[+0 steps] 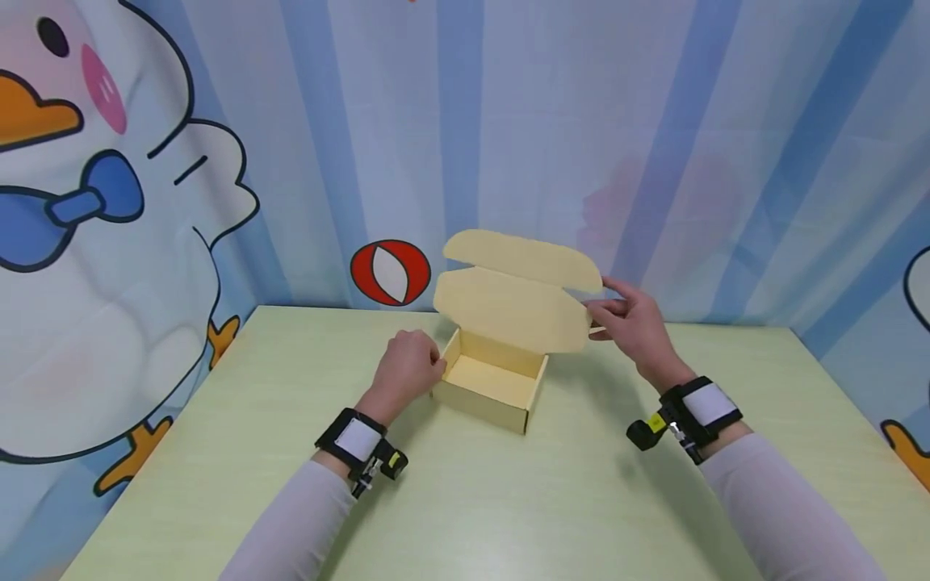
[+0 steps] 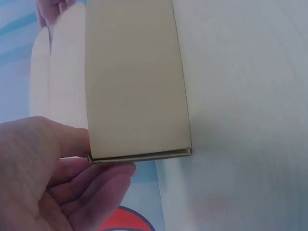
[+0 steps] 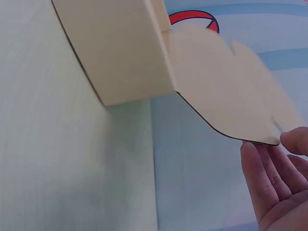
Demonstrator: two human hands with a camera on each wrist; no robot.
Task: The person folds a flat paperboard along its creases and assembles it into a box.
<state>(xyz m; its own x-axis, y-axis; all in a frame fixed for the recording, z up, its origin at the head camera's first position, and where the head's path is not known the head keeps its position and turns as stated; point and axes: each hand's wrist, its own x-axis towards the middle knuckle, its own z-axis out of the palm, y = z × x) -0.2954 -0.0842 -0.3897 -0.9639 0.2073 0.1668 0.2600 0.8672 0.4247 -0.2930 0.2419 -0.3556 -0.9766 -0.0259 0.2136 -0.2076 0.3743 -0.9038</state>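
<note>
A small tan cardboard box point(image 1: 479, 403) sits on the table with its lid point(image 1: 512, 311) raised at the back. Its inside is bare. At the box's left side, my left hand point(image 1: 408, 367) grips the wall, thumb at the top rim and the other fingers along the outside, as the left wrist view shows. My right hand point(image 1: 635, 327) holds the right edge of the lid, near the fold where the rounded tuck flap point(image 1: 523, 257) begins. In the right wrist view, the thumb point(image 3: 296, 140) is by that fold and the fingers lie behind the lid.
The pale green table point(image 1: 291, 420) runs back to a striped blue curtain point(image 1: 523, 121) just behind the box. A cartoon duck point(image 1: 109, 323) and a red-and-white ball point(image 1: 392, 273) are printed on it. Both wrists wear strapped-on cameras.
</note>
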